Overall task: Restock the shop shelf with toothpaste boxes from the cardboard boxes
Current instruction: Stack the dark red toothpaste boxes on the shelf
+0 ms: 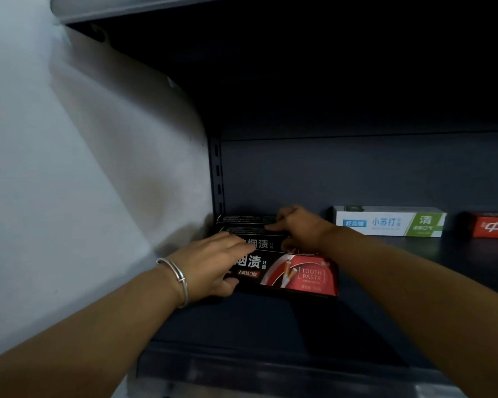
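Observation:
Several black-and-red toothpaste boxes stand in a row at the left end of the dark shelf (270,326). The front black-and-red box (293,275) is nearest me. My left hand (213,262), with a silver bangle on the wrist, grips its left end, thumb under the bottom edge and fingers over the top. My right hand (296,228) reaches further in and rests its fingers on the top of the rear black boxes (247,222). No cardboard box is in view.
A white-and-green toothpaste box (388,222) stands at the shelf's back, right of my hands, and a red box (492,226) sits at the right edge. A white wall (69,182) borders the shelf on the left. The upper shelf (127,10) hangs overhead.

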`<state>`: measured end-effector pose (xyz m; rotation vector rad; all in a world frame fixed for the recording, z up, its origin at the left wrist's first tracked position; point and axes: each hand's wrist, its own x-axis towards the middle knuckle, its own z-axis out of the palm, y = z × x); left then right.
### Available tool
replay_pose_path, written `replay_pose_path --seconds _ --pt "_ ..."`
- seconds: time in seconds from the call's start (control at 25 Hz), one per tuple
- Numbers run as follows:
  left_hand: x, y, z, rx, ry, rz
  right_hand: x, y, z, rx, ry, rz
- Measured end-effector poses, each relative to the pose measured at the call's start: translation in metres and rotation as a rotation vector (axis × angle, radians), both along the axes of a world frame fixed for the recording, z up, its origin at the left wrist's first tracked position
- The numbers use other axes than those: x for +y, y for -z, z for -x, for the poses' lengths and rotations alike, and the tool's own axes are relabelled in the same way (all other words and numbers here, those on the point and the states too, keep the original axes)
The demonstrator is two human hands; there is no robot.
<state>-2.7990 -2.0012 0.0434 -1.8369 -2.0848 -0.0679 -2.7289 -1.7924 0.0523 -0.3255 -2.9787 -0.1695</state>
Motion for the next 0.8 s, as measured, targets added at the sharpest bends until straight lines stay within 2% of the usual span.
replay_pose_path --seconds 0.32,0.68,0.8 --pt "-0.001 0.002 0.004 0.04 0.006 -0.042 -0.012 -0.008 0.016 -0.024 0.076 0.066" --pt "0.001 0.003 0.008 0.017 -0.029 -0.005 -0.016 -0.016 0.023 -0.109 0.067 -0.165" --pt "0.001 0.005 0.008 0.008 -0.038 -0.021 -0.018 -0.015 0.02 -0.137 0.082 -0.183"
